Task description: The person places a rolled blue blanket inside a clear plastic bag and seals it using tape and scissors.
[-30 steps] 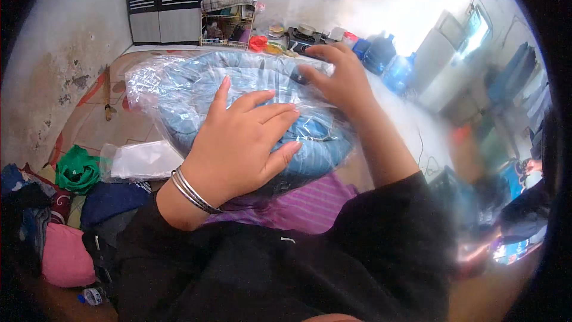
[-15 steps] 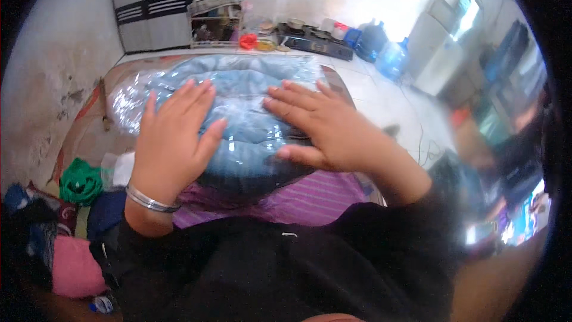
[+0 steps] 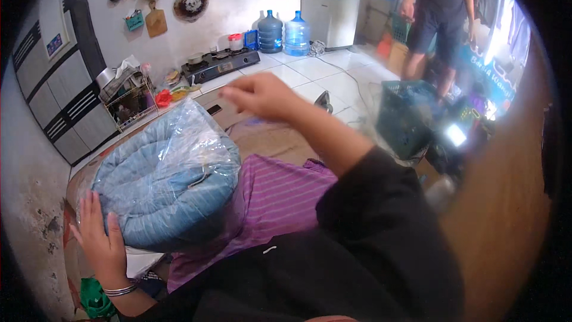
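A thick blue folded quilt (image 3: pixel 161 203), wrapped in clear plastic (image 3: pixel 199 137), lies in front of me on the left. My left hand (image 3: pixel 98 235), with metal bangles on its wrist, rests flat against the near left side of the bundle, fingers spread. Raised beyond the bundle's right side is my right hand (image 3: pixel 259 96), apart from it. Its fingers are loosely bent and I see nothing in them. Purple striped cloth (image 3: pixel 286 197) covers my lap and touches the bundle's right side.
A dark phone-like object (image 3: pixel 214 109) lies past the bundle. Along the wall stand a gas stove (image 3: pixel 220 64), a rack (image 3: pixel 132 104) and blue water jugs (image 3: pixel 297 34). A green basket (image 3: pixel 405 119) is to the right, with a standing person (image 3: pixel 441 18) behind it. Green cloth (image 3: pixel 95 298) lies near my left arm.
My view has turned to the right. Both hands lay on top of the bundle; now the right one is lifted off it and the left is at its side. The standing person has come into view.
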`<action>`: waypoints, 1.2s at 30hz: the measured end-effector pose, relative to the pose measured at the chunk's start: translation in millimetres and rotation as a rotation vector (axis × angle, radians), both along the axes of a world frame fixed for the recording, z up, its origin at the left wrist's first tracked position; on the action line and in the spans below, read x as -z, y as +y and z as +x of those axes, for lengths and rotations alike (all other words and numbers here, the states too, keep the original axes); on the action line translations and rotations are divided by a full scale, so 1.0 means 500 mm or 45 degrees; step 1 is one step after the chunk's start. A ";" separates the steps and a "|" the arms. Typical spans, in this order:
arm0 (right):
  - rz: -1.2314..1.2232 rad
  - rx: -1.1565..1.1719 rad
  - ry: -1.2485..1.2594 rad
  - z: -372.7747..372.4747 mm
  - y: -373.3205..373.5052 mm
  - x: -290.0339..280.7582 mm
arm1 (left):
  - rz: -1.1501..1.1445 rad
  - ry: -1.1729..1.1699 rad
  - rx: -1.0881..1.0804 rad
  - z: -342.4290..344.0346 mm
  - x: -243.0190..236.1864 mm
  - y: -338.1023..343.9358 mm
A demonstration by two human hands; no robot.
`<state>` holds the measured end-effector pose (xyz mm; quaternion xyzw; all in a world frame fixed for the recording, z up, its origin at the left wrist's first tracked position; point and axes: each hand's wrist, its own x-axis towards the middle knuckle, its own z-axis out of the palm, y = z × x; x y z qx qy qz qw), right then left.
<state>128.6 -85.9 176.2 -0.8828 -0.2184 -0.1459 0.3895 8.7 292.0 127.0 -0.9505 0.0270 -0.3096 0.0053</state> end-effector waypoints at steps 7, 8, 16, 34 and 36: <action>-0.682 0.242 0.587 0.168 -0.075 0.050 | -0.106 -0.173 0.076 -0.012 0.011 0.074; -0.497 0.139 0.561 0.139 -0.056 0.048 | -0.101 -0.163 0.061 -0.016 0.019 0.083; 0.425 0.112 0.658 -0.069 -0.256 0.165 | -0.957 -0.353 0.193 -0.004 0.074 0.137; -0.046 -0.244 -0.514 -0.041 0.141 -0.042 | -2.097 -0.089 0.795 -0.019 0.025 0.122; -0.210 -0.340 -0.653 -0.118 0.222 -0.016 | -1.902 0.011 0.710 -0.004 0.004 0.133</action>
